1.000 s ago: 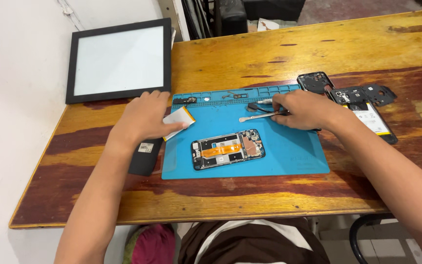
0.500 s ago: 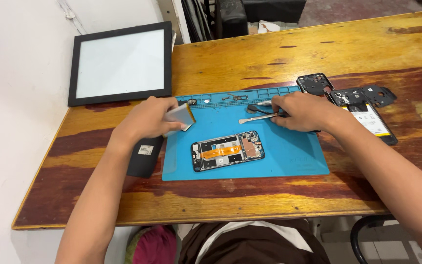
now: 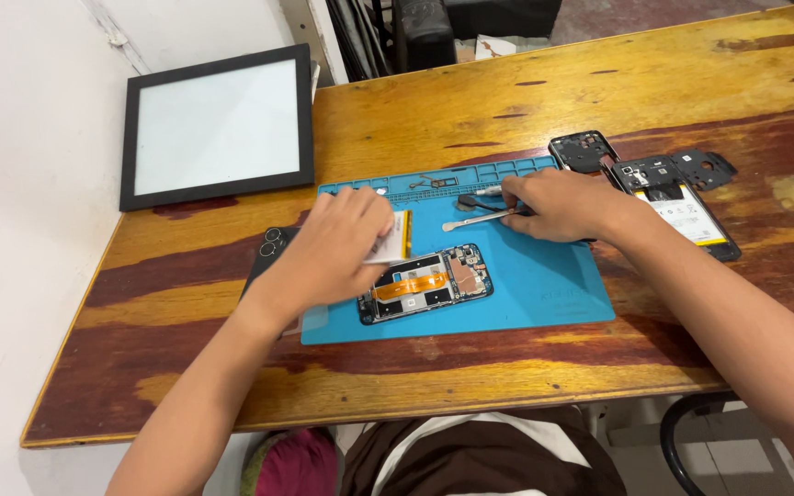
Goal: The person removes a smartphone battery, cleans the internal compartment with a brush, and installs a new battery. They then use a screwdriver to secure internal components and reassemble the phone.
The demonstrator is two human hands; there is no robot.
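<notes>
On the counter (image 3: 526,101), the blue mat (image 3: 544,285) carries the opened phone (image 3: 425,283). The left hand (image 3: 337,248) has carried its gripped flat battery (image 3: 399,237) closer to it. The right hand (image 3: 558,204) remains clasping a metal spudger (image 3: 472,220).

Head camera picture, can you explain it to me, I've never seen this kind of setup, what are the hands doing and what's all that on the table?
The camera sits on the person's head and looks down at their own two bare hands over a wooden table. A blue work mat lies in front of them, with an opened phone on it, its insides showing. The left hand holds a flat pale battery with a yellow edge just above that phone. The right hand grips a thin metal tool lying on the mat. To the right are more phone parts: a black frame and another battery. A black-framed panel lies at the far left.
</notes>
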